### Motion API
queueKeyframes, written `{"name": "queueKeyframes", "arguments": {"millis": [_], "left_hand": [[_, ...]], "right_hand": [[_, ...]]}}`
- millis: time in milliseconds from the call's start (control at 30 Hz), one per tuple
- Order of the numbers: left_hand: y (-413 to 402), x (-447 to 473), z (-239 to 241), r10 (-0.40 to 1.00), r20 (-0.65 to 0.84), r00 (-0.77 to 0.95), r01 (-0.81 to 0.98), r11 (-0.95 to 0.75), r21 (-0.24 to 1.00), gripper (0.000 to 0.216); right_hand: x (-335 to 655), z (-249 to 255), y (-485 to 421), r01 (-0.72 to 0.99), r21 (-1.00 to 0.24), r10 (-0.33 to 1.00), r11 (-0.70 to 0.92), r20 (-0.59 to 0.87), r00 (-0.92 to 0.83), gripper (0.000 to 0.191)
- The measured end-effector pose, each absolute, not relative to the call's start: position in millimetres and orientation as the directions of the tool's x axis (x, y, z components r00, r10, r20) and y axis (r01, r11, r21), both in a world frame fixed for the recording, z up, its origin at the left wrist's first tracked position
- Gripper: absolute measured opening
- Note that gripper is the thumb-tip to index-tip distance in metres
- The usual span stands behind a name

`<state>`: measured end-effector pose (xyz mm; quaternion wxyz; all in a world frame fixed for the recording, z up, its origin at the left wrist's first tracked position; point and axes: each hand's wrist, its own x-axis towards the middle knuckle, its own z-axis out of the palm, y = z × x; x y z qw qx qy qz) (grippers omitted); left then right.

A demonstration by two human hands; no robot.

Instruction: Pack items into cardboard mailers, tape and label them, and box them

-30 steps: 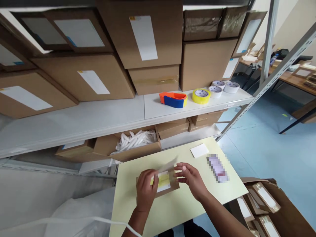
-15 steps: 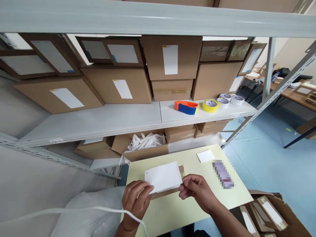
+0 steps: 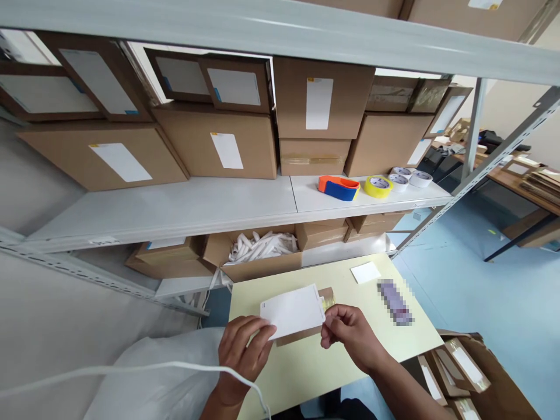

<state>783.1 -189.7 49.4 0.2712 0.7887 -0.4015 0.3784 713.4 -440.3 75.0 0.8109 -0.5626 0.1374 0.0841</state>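
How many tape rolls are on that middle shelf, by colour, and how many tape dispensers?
Yellow tape roll: 1
White tape rolls: 2
Orange and blue tape dispenser: 1
Total: 4

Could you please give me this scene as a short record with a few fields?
Left hand: left hand pinches the white sheet at its lower left corner
Right hand: right hand pinches the sheet's right edge
Under sheet: flat cardboard packet on the pale yellow table
Also on table: small white card
Shelf: tape dispenser, yellow tape roll, labelled cartons
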Motion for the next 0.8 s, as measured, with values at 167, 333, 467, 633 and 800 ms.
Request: {"name": "queueKeyframes", "arguments": {"millis": [167,333,467,633,800], "left_hand": [[-198,780,54,-0.532,0.623,0.573,-0.819,-0.404,0.407,0.018],[-214,763,55,-0.384,0.547,0.744,-0.661,-0.300,0.688,0.014],[-210,759,39,-0.257,0.392,0.883,-0.452,-0.247,0.857,0.015],[-145,790,-7,0.246,-0.120,0.962,0.131,-0.029,0.991,0.036],[-52,806,-38,0.705,-0.420,0.572,0.153,0.411,0.898,0.042]], "right_hand": [[718,75,-420,-0.228,-0.952,-0.059,0.206,-0.245,0.968,0.040],[724,70,-389,-0.134,-0.988,-0.030,-0.081,-0.132,0.991,0.027],[729,70,-366,-0.079,-0.961,0.010,-0.264,-0.084,0.996,0.021],[746,55,-372,-0.108,-0.984,0.046,-0.142,-0.116,0.992,0.026],[801,27,-413,-0.142,-0.942,-0.353,0.304,-0.250,0.901,0.037]]}}
